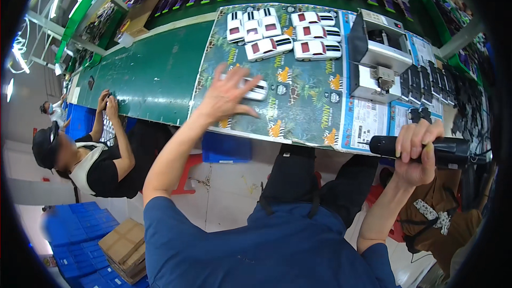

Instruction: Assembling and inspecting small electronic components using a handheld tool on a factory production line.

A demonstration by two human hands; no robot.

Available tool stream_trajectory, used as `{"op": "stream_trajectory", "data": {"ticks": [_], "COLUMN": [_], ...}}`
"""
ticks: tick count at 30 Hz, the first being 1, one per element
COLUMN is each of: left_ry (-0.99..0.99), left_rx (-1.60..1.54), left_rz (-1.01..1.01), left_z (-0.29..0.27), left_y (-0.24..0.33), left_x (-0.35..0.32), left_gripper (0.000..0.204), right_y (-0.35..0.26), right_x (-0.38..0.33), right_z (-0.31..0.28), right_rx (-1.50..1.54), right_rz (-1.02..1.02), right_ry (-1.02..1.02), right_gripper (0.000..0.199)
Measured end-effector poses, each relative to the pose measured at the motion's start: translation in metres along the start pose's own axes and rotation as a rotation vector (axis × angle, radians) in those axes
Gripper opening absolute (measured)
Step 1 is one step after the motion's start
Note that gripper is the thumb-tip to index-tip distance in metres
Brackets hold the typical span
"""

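Cars (318,33): eight, one under left hand (226,94)

The spread left hand (226,93), slightly blurred, hides the left part of a toy car (258,90). The right hand (418,150) covers the middle of a black tool (383,145). Whatever the co-worker's hands (108,104) hold is too small to tell. The person's legs (290,178) disappear beneath the worktop (146,66). The lower edge cuts off the blue crates (88,234).
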State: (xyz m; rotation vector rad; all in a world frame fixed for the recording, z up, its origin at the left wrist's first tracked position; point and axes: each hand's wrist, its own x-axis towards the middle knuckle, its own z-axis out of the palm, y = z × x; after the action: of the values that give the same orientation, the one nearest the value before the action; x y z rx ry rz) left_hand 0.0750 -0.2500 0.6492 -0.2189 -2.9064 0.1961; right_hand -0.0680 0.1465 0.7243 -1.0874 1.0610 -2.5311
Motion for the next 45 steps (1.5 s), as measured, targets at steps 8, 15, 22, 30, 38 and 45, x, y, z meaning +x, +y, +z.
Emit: {"op": "stream_trajectory", "data": {"ticks": [8,15,22,30,38,45], "left_ry": [0.425,0.44,0.038,0.012,0.192,0.118], "left_rx": [-0.343,-0.973,-0.778,-0.959,-1.781,-2.223], "left_rz": [-0.11,-0.162,-0.343,-0.381,-0.262,-0.55], "left_z": [0.015,0.013,0.004,0.006,0.021,-0.008], "left_y": [0.064,0.228,0.338,0.363,0.355,0.27], "left_x": [-0.007,0.123,0.242,0.255,0.227,0.146], "left_gripper": [0.055,0.025,0.061,0.07,0.051,0.032], "right_y": [-0.021,-0.085,-0.155,-0.17,-0.146,-0.13], "right_x": [-0.013,-0.024,-0.053,-0.061,-0.076,-0.033], "right_z": [-0.007,-0.022,-0.058,-0.074,-0.046,-0.016], "right_rx": [-0.062,0.023,-0.015,-0.099,-0.324,-0.193], "right_rz": [-0.005,-0.03,-0.084,-0.057,0.126,-0.057], "right_ry": [0.004,-0.137,-0.249,-0.197,0.309,0.187], "right_gripper": [0.021,0.025,0.028,0.027,0.022,0.019]}}
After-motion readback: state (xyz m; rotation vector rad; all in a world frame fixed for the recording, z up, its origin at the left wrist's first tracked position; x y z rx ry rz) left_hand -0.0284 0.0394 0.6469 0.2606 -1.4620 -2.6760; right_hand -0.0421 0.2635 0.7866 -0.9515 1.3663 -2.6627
